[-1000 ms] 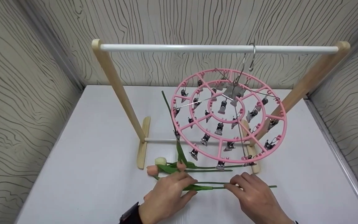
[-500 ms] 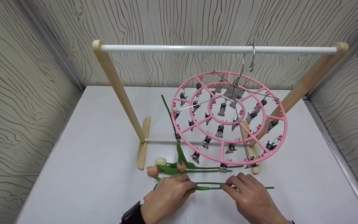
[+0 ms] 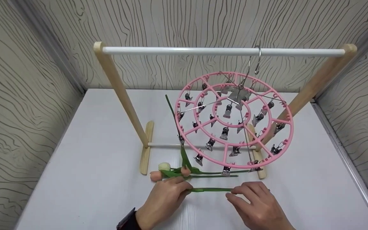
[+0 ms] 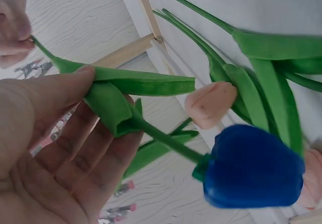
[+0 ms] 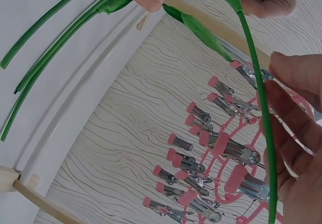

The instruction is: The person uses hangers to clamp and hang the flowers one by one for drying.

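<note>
A blue tulip [image 4: 254, 166] is held by my left hand [image 3: 163, 198], thumb pressing its green leaves [image 4: 126, 80] against the fingers. Its bloom is hidden in the head view. The green stem [image 5: 266, 128] runs rightward to my right hand [image 3: 260, 203], lying along the fingertips while the thumb stands apart from the index finger. Beyond my hands, a cream tulip [image 3: 164, 166] and a pink tulip [image 3: 156, 176] lie on the white table [image 3: 91, 179]. Another pink tulip [image 3: 185, 171] hangs bloom down from a clip of the pink round clip hanger [image 3: 227, 164].
The clip hanger, with several metal clips [image 5: 236, 146], hooks over the white rail [image 3: 177, 50] of a wooden rack [image 3: 120, 92]. It hangs low, just beyond my right hand. Wood-patterned walls [image 3: 184, 19] enclose the table's back and sides.
My left hand has shifted slightly left. My right thumb has parted from the index finger. Two stems seen between my hands now appear as one line, and the pink bloom beside my left wrist is out of sight.
</note>
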### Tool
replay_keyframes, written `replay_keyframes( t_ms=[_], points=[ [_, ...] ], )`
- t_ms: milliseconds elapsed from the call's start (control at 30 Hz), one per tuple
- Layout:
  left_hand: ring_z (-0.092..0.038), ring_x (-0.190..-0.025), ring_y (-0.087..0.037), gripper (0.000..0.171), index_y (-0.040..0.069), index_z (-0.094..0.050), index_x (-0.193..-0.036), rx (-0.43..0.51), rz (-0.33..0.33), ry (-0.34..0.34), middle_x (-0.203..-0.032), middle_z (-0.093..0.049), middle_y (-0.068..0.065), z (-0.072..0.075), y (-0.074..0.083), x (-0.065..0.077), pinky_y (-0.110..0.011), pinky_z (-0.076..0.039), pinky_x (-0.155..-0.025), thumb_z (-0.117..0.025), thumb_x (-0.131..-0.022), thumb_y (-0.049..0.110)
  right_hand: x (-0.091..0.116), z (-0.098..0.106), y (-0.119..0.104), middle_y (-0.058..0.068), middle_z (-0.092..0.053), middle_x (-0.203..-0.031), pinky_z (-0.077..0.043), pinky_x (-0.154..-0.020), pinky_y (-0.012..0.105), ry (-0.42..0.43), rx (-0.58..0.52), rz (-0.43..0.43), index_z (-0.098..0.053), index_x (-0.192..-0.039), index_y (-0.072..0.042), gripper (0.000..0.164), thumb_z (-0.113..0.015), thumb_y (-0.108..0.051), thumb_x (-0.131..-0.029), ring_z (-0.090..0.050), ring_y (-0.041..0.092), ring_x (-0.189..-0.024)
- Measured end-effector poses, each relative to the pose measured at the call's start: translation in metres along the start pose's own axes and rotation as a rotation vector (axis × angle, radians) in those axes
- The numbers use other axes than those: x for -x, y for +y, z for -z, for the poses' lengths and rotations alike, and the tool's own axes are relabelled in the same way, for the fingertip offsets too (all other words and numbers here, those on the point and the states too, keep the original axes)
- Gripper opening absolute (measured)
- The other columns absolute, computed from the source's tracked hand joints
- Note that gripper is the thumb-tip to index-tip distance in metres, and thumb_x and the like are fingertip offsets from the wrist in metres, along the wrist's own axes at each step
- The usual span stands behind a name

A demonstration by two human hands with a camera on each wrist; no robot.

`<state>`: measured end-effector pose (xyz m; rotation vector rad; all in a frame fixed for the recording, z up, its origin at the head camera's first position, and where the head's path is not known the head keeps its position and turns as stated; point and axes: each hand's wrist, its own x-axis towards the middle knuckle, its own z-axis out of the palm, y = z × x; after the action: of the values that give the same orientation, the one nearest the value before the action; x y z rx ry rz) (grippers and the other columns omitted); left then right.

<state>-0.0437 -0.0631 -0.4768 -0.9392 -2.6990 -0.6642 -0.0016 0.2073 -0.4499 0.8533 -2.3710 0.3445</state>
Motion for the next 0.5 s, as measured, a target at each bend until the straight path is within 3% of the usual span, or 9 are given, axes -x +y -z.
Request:
replay_keyframes(
  t_ms=[133, 300, 500],
  points=[
    [-0.067, -0.081, -0.001, 0.004, 0.019, -0.073, -0.086, 0.077, 0.064, 0.001, -0.084, -0.072, 0.01, 0.004, -0.008, 0.005, -0.017, -0.054, -0.067, -0.075, -0.083, 0.018, 0.001, 0.002, -0.007, -0.011, -0.066, -0.081, -0.046, -0.073, 0.023, 0.088, -0.07, 0.034, -0.076, -0.091, -0.026, 0.031, -0.05, -0.041, -0.099, -0.055, 0.008, -0.081],
    [-0.068, -0.086, -0.002, 0.005, 0.02, -0.072, -0.088, 0.179, 0.122, -0.003, -0.089, -0.073, 0.01, 0.013, -0.013, 0.011, -0.018, -0.057, -0.071, -0.074, -0.083, 0.02, -0.001, -0.004, -0.011, -0.009, -0.066, -0.076, -0.05, -0.069, 0.019, 0.153, -0.137, 0.057, -0.077, -0.089, -0.022, 0.023, -0.059, -0.036, -0.095, -0.055, 0.007, -0.075],
    [-0.068, -0.088, 0.0, 0.009, 0.02, -0.07, -0.089, 0.291, 0.074, 0.09, -0.091, -0.073, 0.012, 0.019, -0.017, 0.019, -0.013, -0.056, -0.073, -0.076, -0.082, 0.018, -0.006, -0.011, -0.014, -0.011, -0.066, -0.077, -0.051, -0.067, 0.01, 0.159, -0.203, -0.058, -0.077, -0.09, -0.019, 0.021, -0.062, -0.034, -0.092, -0.059, 0.001, -0.071]
  ],
)
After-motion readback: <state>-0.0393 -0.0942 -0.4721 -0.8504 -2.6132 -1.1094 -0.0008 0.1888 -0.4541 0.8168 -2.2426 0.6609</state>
